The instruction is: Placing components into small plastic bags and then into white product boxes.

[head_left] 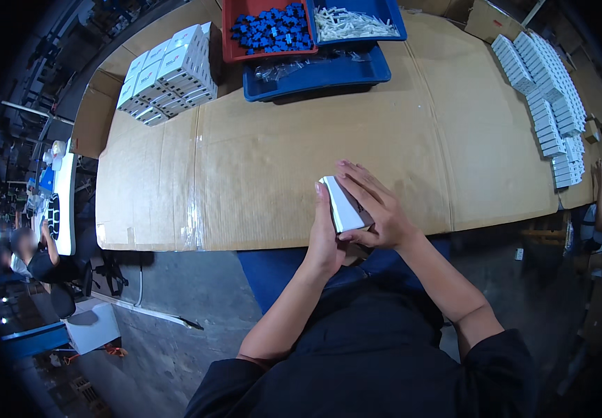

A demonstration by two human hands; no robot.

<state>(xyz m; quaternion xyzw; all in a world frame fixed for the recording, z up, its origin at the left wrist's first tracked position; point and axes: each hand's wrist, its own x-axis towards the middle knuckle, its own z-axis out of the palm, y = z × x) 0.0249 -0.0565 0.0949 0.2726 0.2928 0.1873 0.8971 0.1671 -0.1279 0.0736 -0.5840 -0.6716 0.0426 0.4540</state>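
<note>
Between my two hands, just above the near edge of the cardboard-covered table, is a small white box (347,206). My left hand (326,240) is closed along its left side, the thumb pointing up and the other fingers mostly hidden below. Over its right side lies my right hand (384,212), with fingers extended along the far end and the thumb at the near end. The white face between the hands shows; the underside is hidden.
White boxes stand in a stack (168,73) at the far left and long rows (548,97) at the right. A red tray (227,52) holds blue pieces; a blue tray (402,31) holds white pieces. Clear bags lie in another blue tray (315,89). People sit at far left and right.
</note>
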